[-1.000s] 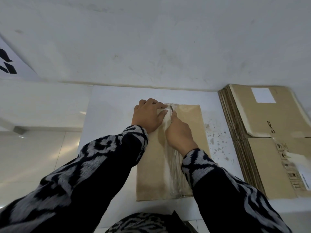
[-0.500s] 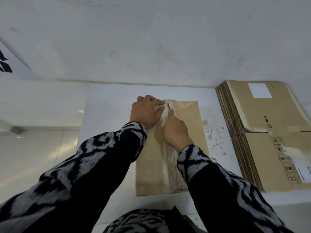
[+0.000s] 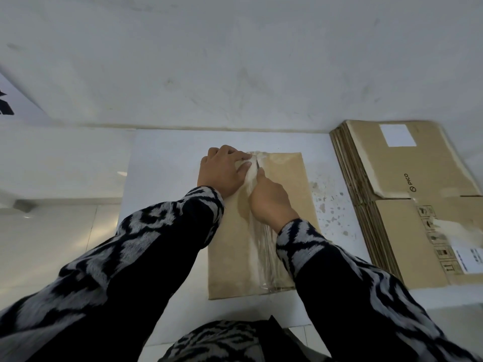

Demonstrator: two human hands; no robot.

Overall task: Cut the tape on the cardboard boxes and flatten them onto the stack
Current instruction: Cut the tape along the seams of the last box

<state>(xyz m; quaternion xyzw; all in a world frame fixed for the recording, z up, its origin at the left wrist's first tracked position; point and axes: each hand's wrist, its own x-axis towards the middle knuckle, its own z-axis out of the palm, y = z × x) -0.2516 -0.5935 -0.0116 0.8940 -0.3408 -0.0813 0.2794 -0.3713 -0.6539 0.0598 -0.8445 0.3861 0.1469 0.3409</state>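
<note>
My left hand (image 3: pixel 222 170) lies on the cardboard box (image 3: pixel 287 205) at its far end, fingers curled over the far edge and thumb pressing a loose bit of tape (image 3: pixel 257 223) beside the seam. My right hand (image 3: pixel 270 202) is curled tight round a cutter; only a thin blade tip (image 3: pixel 257 165) shows, touching the tape near the far end. Handle hidden, can't tell what kind of tool.

Box sits in the middle of the white bench (image 3: pixel 162 158), long side running away from me, near end close to the front edge. Tape strip runs down the box's middle, wrinkled.

Step, I judge: slitting the tape along the seam, just begun at the far end. To do it well: keep the blade shallow and on the seam line, draw it toward me along the strip, keep the left thumb off the blade's path, hold the box down so it can't slide. Risk: blade so near the thumb.

Stack of flattened boxes (image 3: pixel 407 205) lies at the bench's right side, well apart from my box, top one with a white label (image 3: pixel 397 135). Brown specks on the bench between them. White scuffed wall (image 3: pixel 235 61) behind the back edge; pale floor (image 3: pixel 52 231) on the left.
</note>
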